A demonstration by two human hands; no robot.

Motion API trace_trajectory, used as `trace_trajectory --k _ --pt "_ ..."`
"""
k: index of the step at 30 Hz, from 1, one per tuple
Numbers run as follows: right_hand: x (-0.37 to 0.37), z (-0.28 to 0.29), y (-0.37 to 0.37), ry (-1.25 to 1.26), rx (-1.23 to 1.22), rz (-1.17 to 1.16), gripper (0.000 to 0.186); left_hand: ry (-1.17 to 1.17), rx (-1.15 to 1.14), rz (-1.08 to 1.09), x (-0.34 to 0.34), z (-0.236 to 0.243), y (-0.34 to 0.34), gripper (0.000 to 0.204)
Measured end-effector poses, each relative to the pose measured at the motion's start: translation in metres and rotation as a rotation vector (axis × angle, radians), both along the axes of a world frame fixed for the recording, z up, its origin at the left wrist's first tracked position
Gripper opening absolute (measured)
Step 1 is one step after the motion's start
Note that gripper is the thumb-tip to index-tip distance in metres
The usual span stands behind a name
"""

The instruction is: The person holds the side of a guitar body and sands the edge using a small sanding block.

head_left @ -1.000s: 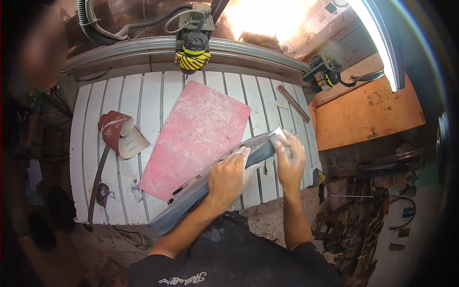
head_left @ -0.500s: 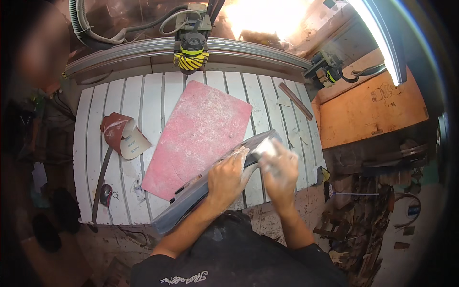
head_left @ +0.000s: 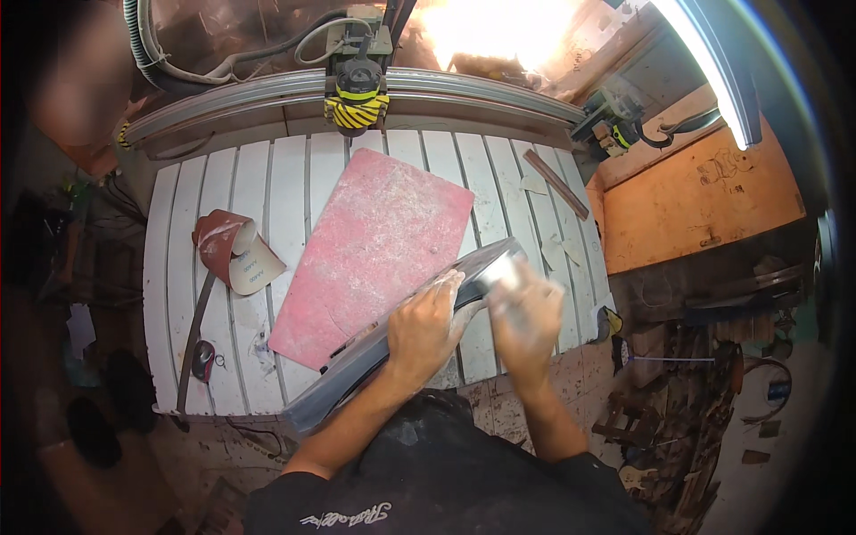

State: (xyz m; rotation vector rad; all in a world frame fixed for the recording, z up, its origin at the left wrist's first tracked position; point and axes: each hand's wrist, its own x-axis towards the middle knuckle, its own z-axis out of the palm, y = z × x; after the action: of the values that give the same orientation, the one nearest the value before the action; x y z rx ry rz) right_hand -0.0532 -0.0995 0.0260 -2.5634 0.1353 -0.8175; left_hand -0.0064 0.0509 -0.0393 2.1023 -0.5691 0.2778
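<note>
Hands closer together than before

White script lettering on the black shirt, near the lower edge of the view. Blue print, a short code in repeats, on the pale underside of the curled red-brown abrasive sheet at left. Dark line markings on the orange board at right, small figures just below them; these look handwritten, though too small to be sure. Black-and-yellow diagonal warning stripes around the lower part of the machine head.
</note>
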Motion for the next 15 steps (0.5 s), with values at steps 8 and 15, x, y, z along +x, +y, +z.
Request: trace_trajectory --k 8,15 --pt "0.006 -0.007 -0.020 -0.019 -0.013 -0.077 0.014 -0.030 0.005 0.020 -0.001 0.000 -0.003 0.053" --pt "0.010 -0.014 -0.036 -0.028 0.083 -0.087 0.020 0.003 0.029 0.006 -0.004 0.004 -0.003 0.052"
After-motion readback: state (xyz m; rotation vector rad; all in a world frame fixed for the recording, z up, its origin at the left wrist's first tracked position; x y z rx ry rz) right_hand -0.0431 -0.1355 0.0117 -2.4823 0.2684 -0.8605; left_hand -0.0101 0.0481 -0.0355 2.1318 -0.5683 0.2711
